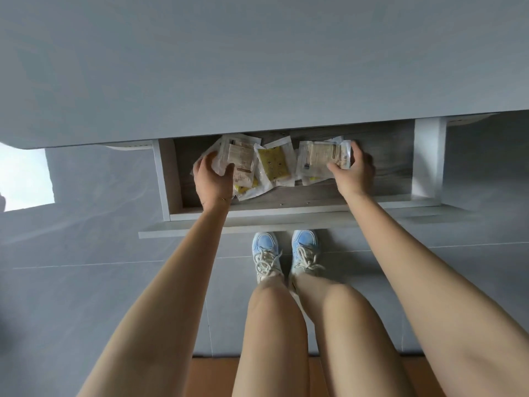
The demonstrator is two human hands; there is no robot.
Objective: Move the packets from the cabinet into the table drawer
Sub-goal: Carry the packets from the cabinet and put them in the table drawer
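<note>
The table drawer [426, 159] is pulled out below the grey tabletop [257, 67], with a wood-grain floor. Several clear packets with yellow and beige contents lie inside it. My left hand [213, 179] grips a stack of packets [240, 159] at the drawer's left side. My right hand [353, 169] holds another stack of packets [322, 157] further right. A yellow packet [273, 166] lies loose between the two hands. The cabinet is out of view.
The drawer's white front panel [286, 224] juts toward me above my blue shoes [286, 253]. Grey floor tiles surround the table, and a wooden surface [211, 376] shows at the bottom edge. A bright patch [25, 179] lies on the floor at left.
</note>
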